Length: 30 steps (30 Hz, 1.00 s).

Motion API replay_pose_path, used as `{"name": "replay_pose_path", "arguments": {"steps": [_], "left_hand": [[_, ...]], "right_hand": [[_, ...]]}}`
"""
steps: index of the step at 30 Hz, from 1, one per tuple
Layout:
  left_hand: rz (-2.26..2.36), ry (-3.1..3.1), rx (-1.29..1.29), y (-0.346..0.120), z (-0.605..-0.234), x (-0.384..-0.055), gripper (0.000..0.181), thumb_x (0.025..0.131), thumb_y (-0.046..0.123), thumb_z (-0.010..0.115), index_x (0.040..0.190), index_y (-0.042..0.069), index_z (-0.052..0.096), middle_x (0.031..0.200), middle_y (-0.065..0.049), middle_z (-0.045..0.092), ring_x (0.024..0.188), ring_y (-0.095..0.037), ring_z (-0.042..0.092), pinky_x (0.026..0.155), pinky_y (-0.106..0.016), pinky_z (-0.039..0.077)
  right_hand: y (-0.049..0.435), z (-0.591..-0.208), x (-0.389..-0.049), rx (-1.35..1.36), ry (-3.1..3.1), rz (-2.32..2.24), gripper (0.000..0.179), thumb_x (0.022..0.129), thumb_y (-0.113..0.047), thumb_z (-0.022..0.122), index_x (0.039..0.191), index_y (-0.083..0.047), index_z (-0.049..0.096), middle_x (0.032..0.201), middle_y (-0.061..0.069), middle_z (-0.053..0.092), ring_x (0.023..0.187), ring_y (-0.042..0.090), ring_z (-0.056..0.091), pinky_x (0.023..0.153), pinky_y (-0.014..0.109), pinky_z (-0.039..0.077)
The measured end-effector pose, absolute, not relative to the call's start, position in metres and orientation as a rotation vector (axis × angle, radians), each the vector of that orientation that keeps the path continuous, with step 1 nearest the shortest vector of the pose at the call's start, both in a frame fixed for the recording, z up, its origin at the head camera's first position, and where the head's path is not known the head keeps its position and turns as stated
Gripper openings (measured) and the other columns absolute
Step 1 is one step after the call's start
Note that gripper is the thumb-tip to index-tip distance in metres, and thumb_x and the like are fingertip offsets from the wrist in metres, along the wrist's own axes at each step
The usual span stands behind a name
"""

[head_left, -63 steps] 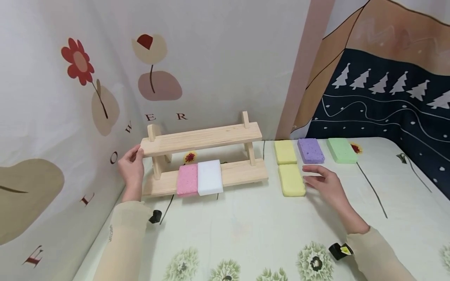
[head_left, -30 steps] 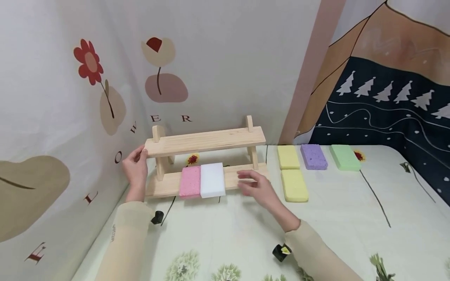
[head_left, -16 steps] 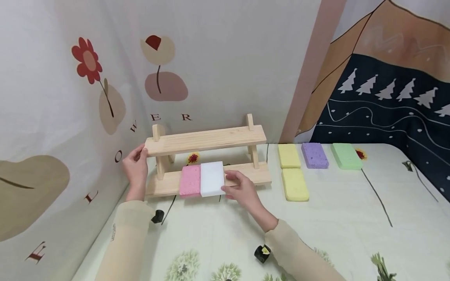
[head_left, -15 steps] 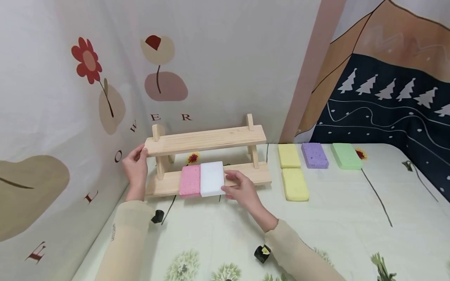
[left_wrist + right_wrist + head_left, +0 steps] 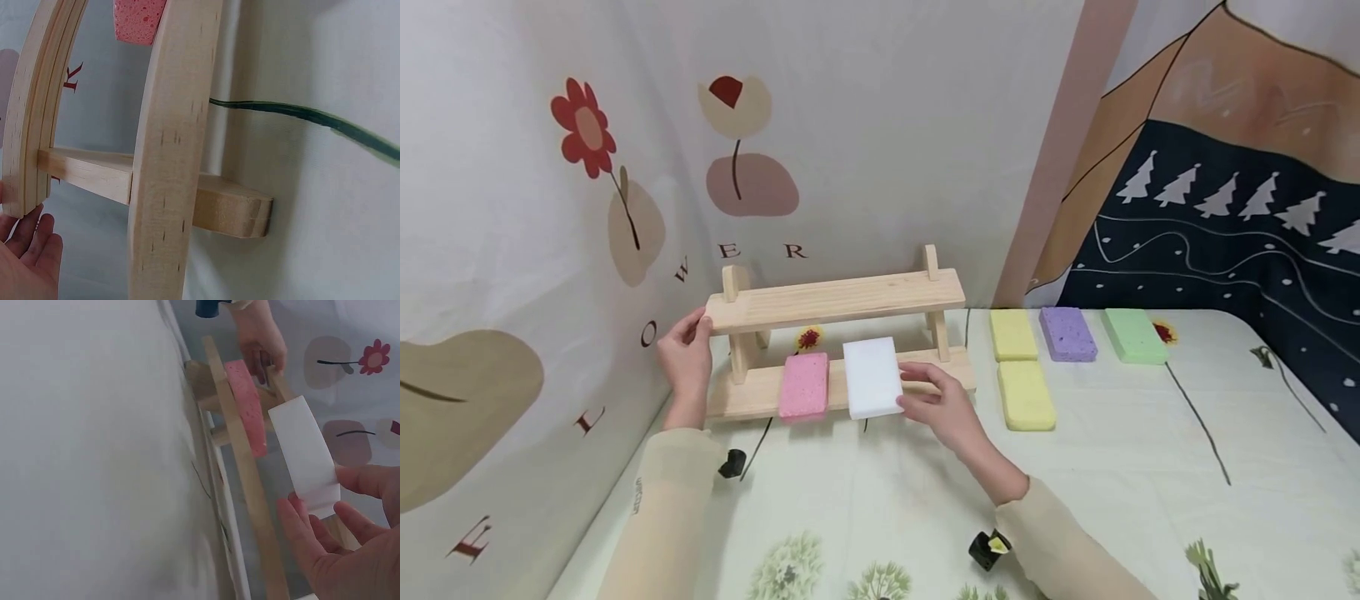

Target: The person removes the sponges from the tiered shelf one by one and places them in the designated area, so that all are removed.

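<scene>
As right hand (image 5: 946, 408) pinches, white block (image 5: 873, 378), leftward

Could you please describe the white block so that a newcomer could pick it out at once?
Find the two-tier wooden shelf and look along its lower board. Just over it, the right hand holds the flat, rectangular white block. Its smooth, plain white face sets it apart from the pitted pink sponge resting on that board to its left.

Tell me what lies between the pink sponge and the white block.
In the head view, just a narrow bare strip of the lower shelf shows between the pink sponge and the white block, which the right hand pinches.
</scene>
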<state>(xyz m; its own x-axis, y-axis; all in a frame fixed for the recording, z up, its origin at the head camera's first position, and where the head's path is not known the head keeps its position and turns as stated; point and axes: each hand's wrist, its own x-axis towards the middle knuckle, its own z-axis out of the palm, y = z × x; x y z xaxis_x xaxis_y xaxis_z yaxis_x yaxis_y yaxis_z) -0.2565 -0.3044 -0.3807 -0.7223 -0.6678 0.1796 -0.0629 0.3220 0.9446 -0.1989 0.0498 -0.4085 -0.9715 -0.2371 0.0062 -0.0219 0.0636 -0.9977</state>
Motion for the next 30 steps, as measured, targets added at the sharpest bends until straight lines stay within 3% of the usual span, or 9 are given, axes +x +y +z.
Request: {"name": "replay_pose_path", "arguments": {"steps": [13,20,27,30], "left_hand": [[-1.41,-2.044,0.637,-0.304,-0.383,-0.257,0.04,0.101,0.035,0.056,0.134,0.014,0.064,0.139,-0.009,0.063,0.109,-0.005,0.061,0.102,-0.027,0.05],[-1.411,-2.039,0.625,-0.305,-0.38,-0.256,0.039,0.101,0.034,0.056,0.134,0.014,0.064,0.139,-0.009,0.063,0.109,-0.005,0.06,0.103,-0.027,0.05],[-1.423,-2.041,0.652,-0.304,-0.38,-0.256,0.039,0.101,0.035,0.056,0.134,0.015,0.064,0.139,-0.008,0.063,0.108,-0.004,0.059,0.102,-0.026,0.05],[-1.419,-2.043,0.656,-0.304,-0.38,-0.256,0.039,0.101,0.035,0.056,0.134,0.015,0.064,0.139,-0.008,0.063,0.106,-0.002,0.059,0.101,-0.024,0.05]], "right_hand": [[0.138,-0.4,-0.192,-0.201,2.291,-1.922,0.051,0.095,-0.007,0.064,0.144,-0.005,0.049,0.142,0.024,0.051,0.1,0.02,0.066,0.084,0.032,0.06],[0.189,-0.394,-0.19,-0.13,2.384,-1.921,0.056,0.097,-0.013,0.063,0.149,-0.003,0.042,0.144,0.023,0.048,0.095,0.002,0.065,0.085,0.028,0.06],[0.235,-0.394,-0.187,-0.096,2.469,-1.955,0.057,0.098,-0.018,0.064,0.148,0.0,0.041,0.118,-0.019,0.055,0.093,-0.005,0.064,0.08,0.018,0.058],[0.252,-0.396,-0.188,-0.063,2.467,-1.982,0.055,0.097,-0.018,0.065,0.147,-0.005,0.045,0.113,-0.024,0.055,0.091,-0.005,0.063,0.078,0.016,0.057]]}}
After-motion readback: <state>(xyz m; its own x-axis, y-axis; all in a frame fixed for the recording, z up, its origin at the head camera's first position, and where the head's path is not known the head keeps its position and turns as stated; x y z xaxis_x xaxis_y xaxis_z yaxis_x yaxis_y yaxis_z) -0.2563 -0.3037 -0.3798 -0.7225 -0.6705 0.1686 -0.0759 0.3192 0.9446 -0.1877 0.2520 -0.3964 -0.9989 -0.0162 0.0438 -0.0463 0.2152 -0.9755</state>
